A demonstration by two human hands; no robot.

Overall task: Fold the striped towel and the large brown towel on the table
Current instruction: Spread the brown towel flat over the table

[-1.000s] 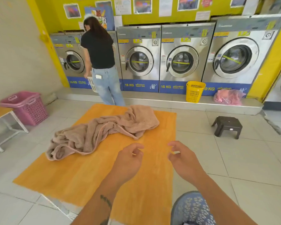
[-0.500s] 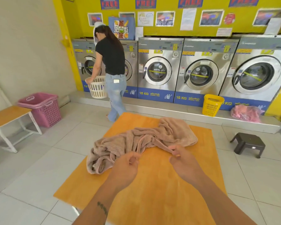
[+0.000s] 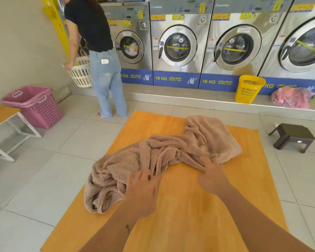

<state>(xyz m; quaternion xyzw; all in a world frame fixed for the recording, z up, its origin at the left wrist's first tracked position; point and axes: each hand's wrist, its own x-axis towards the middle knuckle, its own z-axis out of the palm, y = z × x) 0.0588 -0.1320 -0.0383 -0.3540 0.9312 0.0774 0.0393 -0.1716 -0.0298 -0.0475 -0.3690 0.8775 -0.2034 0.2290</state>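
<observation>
The large brown towel [image 3: 164,157] lies crumpled in a long heap across the orange wooden table [image 3: 198,211]. My left hand [image 3: 142,190] rests at the towel's near edge with fingers spread, touching the fabric. Over to the right, my right hand [image 3: 212,176] reaches the towel's near edge, and its fingertips are on or in a fold; whether it grips is unclear. No striped towel is in view.
A person in a black top and jeans [image 3: 102,57] stands at the washing machines [image 3: 178,46] holding a white basket [image 3: 81,73]. A pink basket [image 3: 35,104] and a bench [image 3: 2,115] stand left. A yellow basket [image 3: 248,89] and a dark stool [image 3: 292,138] are right.
Both hands have moved forward from above the bare table to the towel's near edge. The view has come closer to the table. The person has stepped toward the left machine.
</observation>
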